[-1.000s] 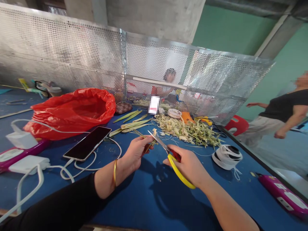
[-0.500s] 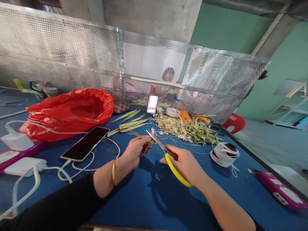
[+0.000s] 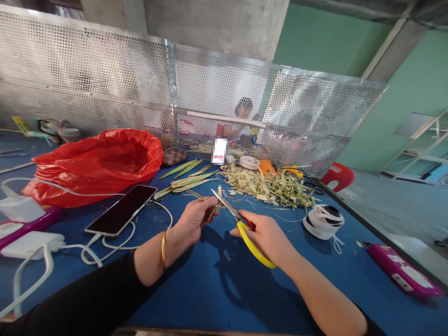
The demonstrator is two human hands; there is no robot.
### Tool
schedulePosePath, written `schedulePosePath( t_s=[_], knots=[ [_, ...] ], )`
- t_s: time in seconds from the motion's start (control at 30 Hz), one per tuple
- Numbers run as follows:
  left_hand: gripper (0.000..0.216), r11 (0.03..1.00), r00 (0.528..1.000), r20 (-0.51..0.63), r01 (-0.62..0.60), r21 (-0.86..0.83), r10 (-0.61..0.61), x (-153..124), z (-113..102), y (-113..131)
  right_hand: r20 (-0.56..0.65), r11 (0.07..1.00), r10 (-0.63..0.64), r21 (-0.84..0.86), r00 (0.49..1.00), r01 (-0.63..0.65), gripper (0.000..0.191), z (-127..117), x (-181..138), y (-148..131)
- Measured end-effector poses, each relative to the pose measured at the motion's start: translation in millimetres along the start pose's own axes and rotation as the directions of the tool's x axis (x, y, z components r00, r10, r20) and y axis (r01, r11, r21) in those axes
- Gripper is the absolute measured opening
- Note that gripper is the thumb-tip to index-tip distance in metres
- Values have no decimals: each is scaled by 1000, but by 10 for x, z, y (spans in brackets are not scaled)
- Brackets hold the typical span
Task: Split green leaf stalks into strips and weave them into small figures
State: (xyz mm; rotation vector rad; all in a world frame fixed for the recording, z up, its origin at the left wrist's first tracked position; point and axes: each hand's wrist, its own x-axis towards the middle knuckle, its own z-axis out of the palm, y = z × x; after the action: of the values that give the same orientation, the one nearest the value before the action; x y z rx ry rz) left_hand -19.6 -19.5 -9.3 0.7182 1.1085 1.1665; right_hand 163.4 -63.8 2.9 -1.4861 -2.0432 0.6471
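Note:
My left hand (image 3: 192, 220) is closed, pinching a small greenish piece of plant leaf (image 3: 212, 213) between thumb and fingers; a pale tip pokes up above the thumb. In my right hand (image 3: 269, 235) is a pair of scissors (image 3: 255, 248) with yellow and red handles. The blades point up and left, lying right at the held leaf piece; whether they touch it I cannot tell. Just beyond the hands, long green leaf strips (image 3: 192, 182) lie on the blue table (image 3: 196, 298). To their right spreads a heap of leaf trimmings (image 3: 268, 186).
A red plastic bag (image 3: 63, 170) and a phone (image 3: 121, 210) with white cables lie left. White cord on a spool (image 3: 324, 221) and a purple power strip (image 3: 402, 269) are right. Behind stands a perforated metal screen (image 3: 122, 84), with people beyond it.
The view has shifted slightly, so everything sits a little further left. Both hands keep nearly the same pose, with the scissors still at the leaf piece.

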Motion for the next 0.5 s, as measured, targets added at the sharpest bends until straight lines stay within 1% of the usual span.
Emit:
schedulePosePath(
  t_s=[0.07, 0.2, 0.27, 0.33, 0.4, 0.5],
  knots=[
    [15, 1000, 1000, 8, -8, -5, 8, 16, -12, -7, 3, 1000, -1, -3, 1000, 1, 21, 2, 1, 3],
    [17, 1000, 1000, 30, -7, -23, 8, 35, -24, 2, -21, 998, 16, 56, 1000, -15, 24, 6, 18, 30],
    [20, 999, 998, 58, 6, -44, -4, 33, -19, 19, -76, 993, 40, 112, 996, -32, 27, 8, 46, 62],
    [22, 997, 994, 108, 31, -70, -24, 19, -6, 37, -152, 973, 79, 228, 985, -42, 33, 14, 86, 96],
    [20, 994, 986, 164, 54, -92, -38, -6, 14, 49, -212, 912, 143, 409, 967, -45, 43, 23, 124, 119],
    [16, 993, 977, 213, 55, -100, -33, -47, 42, 40, -226, 762, 226, 647, 948, -27, 57, 45, 155, 115]
  ],
)
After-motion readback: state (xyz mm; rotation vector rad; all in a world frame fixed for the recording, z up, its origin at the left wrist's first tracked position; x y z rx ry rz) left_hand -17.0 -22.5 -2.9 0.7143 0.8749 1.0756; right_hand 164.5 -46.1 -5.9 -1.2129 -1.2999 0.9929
